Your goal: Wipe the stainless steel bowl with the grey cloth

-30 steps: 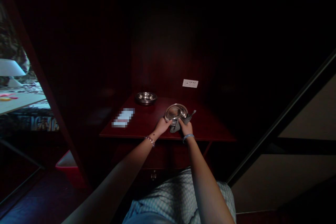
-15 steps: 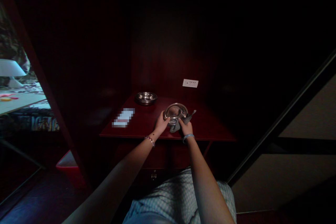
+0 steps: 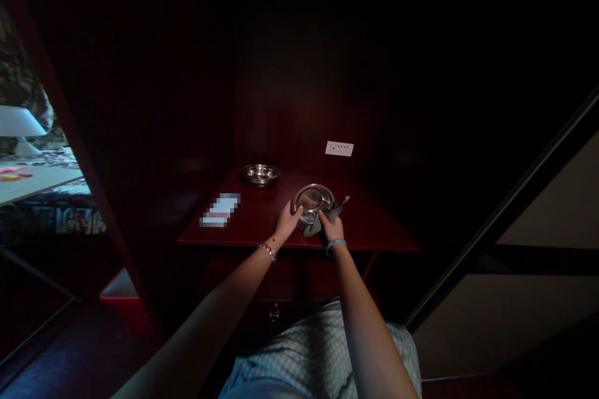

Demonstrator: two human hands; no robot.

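A shiny metal bowl is held tilted over the dark red desk, its inside facing me. My left hand grips its left rim, thumb on the inner side and fingers behind. On the right side, my right hand is closed on a grey cloth, pinching it against the bowl's rim. Part of the cloth hangs below the rim and a corner sticks out to the right. The fingers behind the bowl are hidden.
Further back on the desk stand metal bowls, apparently stacked. A blurred-out pale rectangle lies at the left. A white socket plate is on the back wall. Down left is a red bin; a lamp stands beyond.
Both hands stay in nearly the same place with the bowl and cloth. The left thumb and the cloth have shifted only slightly at the bowl's rim.
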